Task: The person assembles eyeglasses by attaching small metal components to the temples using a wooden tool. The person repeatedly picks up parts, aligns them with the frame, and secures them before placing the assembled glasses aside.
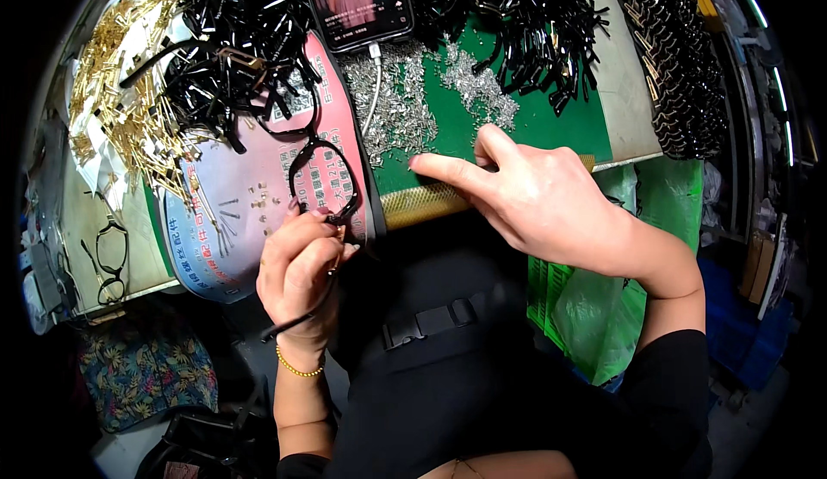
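Note:
My left hand [297, 264] is closed on a black eyeglass frame [297, 169], which it holds upright above a pink and blue printed mat [202, 268]. One temple of the frame reaches down past my wrist, and the other stretches away to the upper left. My right hand [534, 199] is over the green work mat [538, 126]. One of its fingers is stretched out, its tip at the near edge of a pile of tiny silver metal pieces, probably screws [396, 113]; another finger is bent. I see nothing held in it.
Gold temple parts [112, 91] and black temples [228, 14] are heaped at the far left. More black temples [551, 40] lie at the back, and rows of them [676, 74] at the right. A phone [362, 1] with a white cable stands behind. A green crate [551, 302] sits below right.

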`<state>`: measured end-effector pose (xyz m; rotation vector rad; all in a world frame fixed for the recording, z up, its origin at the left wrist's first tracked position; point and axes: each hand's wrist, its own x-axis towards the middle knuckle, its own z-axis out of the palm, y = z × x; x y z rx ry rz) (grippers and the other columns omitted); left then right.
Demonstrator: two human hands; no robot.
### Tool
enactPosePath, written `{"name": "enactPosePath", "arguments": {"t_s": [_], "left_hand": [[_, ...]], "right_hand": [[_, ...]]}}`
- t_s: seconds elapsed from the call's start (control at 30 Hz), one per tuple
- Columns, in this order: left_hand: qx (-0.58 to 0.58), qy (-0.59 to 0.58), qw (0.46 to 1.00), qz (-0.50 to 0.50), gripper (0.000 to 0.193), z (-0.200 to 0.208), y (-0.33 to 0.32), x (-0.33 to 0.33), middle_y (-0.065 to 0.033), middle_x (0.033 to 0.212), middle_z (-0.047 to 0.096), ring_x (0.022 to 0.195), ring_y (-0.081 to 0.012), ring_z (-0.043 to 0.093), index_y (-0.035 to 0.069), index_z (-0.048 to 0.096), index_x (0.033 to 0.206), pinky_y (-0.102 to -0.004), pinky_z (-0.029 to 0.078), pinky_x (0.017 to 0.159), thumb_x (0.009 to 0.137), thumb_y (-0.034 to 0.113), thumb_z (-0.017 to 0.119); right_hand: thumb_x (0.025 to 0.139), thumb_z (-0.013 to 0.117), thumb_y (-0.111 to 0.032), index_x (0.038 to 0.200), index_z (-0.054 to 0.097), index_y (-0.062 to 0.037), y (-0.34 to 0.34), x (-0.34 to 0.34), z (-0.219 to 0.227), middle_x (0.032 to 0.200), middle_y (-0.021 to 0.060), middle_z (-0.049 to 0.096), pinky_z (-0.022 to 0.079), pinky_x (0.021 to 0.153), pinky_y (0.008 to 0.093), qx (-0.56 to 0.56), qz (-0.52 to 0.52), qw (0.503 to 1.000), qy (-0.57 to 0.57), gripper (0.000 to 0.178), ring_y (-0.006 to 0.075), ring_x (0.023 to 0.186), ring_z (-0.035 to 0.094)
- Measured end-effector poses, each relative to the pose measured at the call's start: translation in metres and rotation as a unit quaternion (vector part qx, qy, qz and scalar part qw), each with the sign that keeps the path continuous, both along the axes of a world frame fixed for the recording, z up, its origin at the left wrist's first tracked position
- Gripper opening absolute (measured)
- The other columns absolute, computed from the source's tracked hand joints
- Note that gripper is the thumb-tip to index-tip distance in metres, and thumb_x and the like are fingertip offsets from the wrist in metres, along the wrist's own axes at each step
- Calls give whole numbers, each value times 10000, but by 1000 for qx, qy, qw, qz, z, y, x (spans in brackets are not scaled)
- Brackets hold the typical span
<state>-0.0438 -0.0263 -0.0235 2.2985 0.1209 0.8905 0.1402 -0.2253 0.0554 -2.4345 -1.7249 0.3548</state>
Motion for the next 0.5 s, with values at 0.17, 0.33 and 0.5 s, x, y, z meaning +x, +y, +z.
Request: {"name": "enactPosePath", "arguments": {"t_s": [0.17,0.33,0.5], "left_hand": [[-33,-17,999,-16,306,-4,2,1,-114,990,722,931,-286,702,43,605,945,-474,557,950,733,-28,814],[-79,-25,996,-24,284,-11,4,-2,-146,991,727,934,-293,709,25,591,933,-483,540,971,747,-54,791],[-84,-26,996,-27,268,-10,4,-1,-150,980,728,926,-296,710,22,587,925,-487,531,981,759,-49,784]], "right_hand": [[876,678,-98,1343,605,-225,-1,-4,3,883,83,511,490,477,363,-23,-16,1000,-9,490,242,657,629],[866,674,-79,1334,610,-214,1,-3,3,888,83,513,493,487,365,-38,-12,999,9,491,241,671,630],[827,621,-35,1317,609,-147,1,-1,1,919,163,529,510,474,390,-12,-11,1000,16,503,282,621,655]]}}
